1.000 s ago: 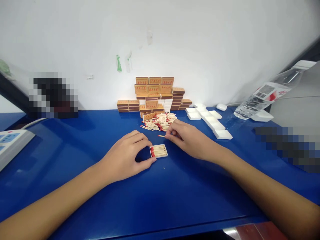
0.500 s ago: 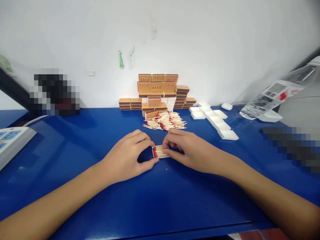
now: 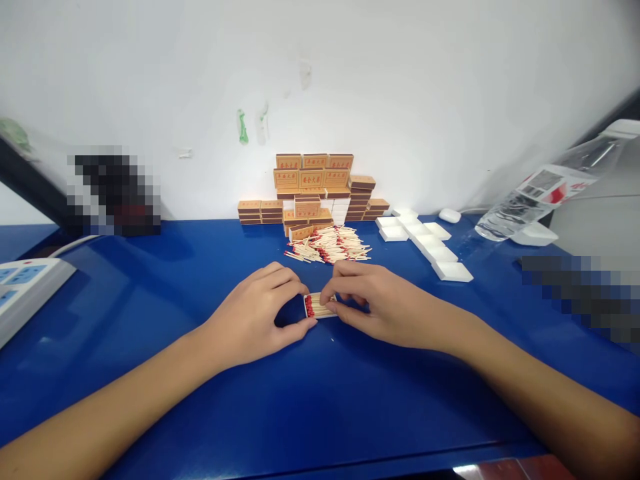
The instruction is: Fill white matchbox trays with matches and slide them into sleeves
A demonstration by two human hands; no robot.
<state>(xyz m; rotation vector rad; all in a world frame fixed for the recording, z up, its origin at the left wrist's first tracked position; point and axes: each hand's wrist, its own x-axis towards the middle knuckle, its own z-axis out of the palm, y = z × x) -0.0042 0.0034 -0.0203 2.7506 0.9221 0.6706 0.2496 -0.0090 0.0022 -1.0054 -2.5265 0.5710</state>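
A small white matchbox tray filled with red-tipped matches lies on the blue table. My left hand curls round the tray's left end, thumb and forefinger pinching it. My right hand covers the tray's right end, fingers bent and pressing on the matches. Just beyond the hands lies a loose pile of matches.
Stacked brown matchboxes stand against the white wall. A row of empty white trays runs at the right. A tilted plastic water bottle is at far right, a white power strip at far left.
My right hand came back from the match pile with a match and settled over the tray's right end. My left hand kept its hold on the tray.
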